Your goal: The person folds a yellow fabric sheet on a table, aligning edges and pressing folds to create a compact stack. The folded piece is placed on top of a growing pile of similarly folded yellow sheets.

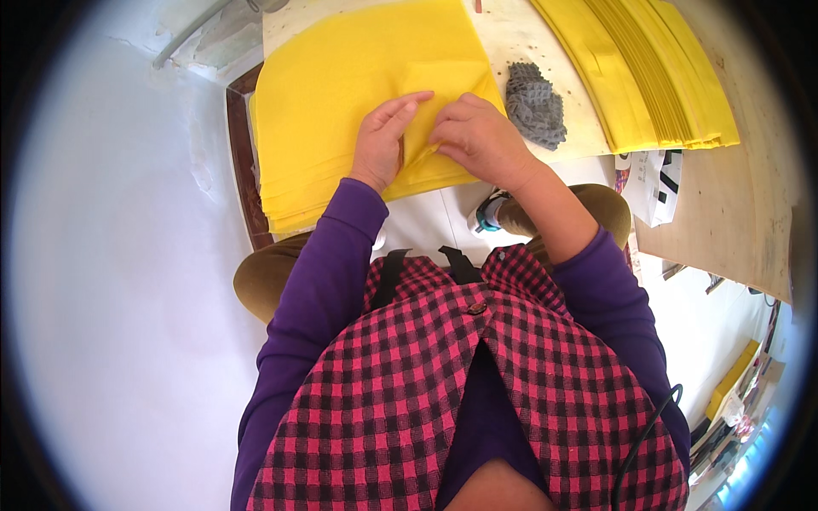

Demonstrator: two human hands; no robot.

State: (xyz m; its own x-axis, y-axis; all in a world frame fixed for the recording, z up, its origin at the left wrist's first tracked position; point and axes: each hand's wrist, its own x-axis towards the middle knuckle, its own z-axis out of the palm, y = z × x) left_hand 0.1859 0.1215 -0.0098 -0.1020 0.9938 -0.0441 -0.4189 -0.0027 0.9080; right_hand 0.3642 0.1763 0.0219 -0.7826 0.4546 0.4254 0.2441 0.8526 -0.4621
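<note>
A broad stack of thin yellow sheets (332, 94), fabric-like, lies on the table in front of me. My left hand (381, 143) stands on its edge over the near part of the stack, fingers stretched out toward the right and nothing visible in them. Close by on the right, my right hand (484, 139) pinches the raised, folded part of the top yellow sheet (417, 162). That sheet is creased and lifted between both hands. The right fingertips are partly hidden behind the hand. A crumpled dark grey cloth (535, 106) rests just right of the stack.
Folded yellow pieces (639, 77) lie in a long overlapping row at the back right of the wooden table (588, 128). Below its near edge hangs a white printed bag (660, 187). A pale wall (119, 213) runs along the left. My knees are under the table's front edge.
</note>
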